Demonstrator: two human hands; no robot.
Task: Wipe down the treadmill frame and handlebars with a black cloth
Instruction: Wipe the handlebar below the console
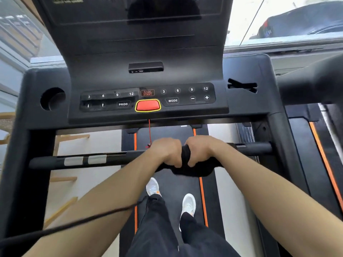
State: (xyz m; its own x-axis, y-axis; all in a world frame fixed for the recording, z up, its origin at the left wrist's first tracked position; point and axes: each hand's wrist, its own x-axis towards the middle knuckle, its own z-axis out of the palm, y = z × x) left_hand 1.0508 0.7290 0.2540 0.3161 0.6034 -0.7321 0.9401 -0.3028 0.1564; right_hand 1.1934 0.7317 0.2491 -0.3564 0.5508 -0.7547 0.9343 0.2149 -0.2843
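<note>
A black cloth (187,168) is wrapped over the middle of the treadmill's horizontal black handlebar (111,159). Both hands grip it side by side: my left hand (167,150) on the cloth's left part, my right hand (201,150) on its right part, with a bunch of cloth sticking up between them. The cloth's lower edge hangs under the bar. Two silver sensor plates (85,160) show on the bar to the left. The black treadmill frame (274,130) rises on both sides to the console.
The console (148,98) with a red stop button (148,105) and number keys lies just beyond the bar. A red safety cord (149,132) dangles from it. My feet in white shoes (188,204) stand on the belt. A second treadmill (315,145) is at right.
</note>
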